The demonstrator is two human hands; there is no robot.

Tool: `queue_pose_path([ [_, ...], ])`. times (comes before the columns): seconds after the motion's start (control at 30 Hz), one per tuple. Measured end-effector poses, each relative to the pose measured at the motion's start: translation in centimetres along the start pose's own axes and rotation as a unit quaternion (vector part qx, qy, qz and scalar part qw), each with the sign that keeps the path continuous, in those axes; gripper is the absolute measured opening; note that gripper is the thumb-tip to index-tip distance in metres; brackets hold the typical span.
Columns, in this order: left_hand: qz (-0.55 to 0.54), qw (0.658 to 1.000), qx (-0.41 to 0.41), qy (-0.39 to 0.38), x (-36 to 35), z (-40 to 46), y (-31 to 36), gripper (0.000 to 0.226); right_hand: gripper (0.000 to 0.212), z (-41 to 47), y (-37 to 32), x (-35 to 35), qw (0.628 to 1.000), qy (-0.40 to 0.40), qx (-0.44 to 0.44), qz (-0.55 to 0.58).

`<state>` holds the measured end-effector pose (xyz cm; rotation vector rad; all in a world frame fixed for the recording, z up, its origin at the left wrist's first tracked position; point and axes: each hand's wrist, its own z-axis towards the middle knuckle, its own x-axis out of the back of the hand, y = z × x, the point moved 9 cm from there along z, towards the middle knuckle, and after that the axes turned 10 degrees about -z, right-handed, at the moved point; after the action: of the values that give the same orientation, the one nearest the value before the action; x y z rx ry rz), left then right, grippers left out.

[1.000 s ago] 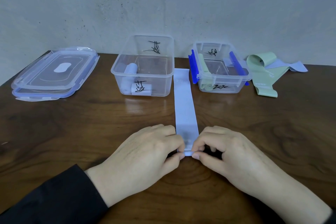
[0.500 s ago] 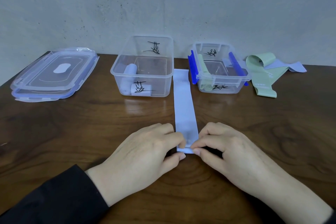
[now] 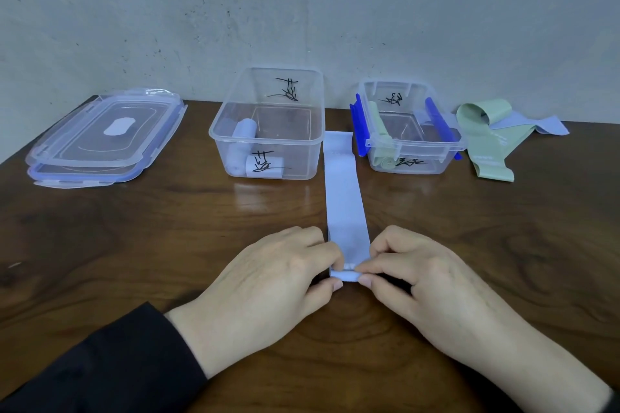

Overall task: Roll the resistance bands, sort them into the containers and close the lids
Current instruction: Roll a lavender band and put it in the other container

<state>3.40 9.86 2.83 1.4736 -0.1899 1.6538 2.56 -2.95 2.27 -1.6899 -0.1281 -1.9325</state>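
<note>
head | step: rolling; left hand (image 3: 268, 282) and right hand (image 3: 432, 282) pinch near end of lavender resistance band (image 3: 344, 198), flat on table (image 3: 134, 245) between both containers | roll seemingly just begun | next: roll forward evenly, edges aligned

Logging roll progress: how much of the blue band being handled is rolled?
Barely started: both hands pinch a small roll at the blue band's near end; the rest lies flat.

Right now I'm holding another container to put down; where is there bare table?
Bare wood lies between the stacked lids and the larger container, and along the near left edge beside the left hand. It is crowded at the right, where the smaller container adjoins loose bands.
</note>
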Motion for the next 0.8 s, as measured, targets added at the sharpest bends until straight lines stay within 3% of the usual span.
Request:
queue_pose_path([
  [0.2,-0.002,1.0,0.008,-0.001,-0.11,0.01,-0.21,0.022,0.006,-0.07,0.39,0.23,1.0,0.01,-0.017,0.005],
  [0.67,-0.016,1.0,0.015,0.008,0.09,-0.07,-0.54,0.013,0.024,0.07,0.18,-0.21,1.0,-0.013,-0.005,-0.012],
  [0.8,-0.013,1.0,0.015,0.009,0.1,-0.01,-0.51,0.019,0.012,0.0,0.55,0.19,1.0,0.005,-0.024,-0.005],
])
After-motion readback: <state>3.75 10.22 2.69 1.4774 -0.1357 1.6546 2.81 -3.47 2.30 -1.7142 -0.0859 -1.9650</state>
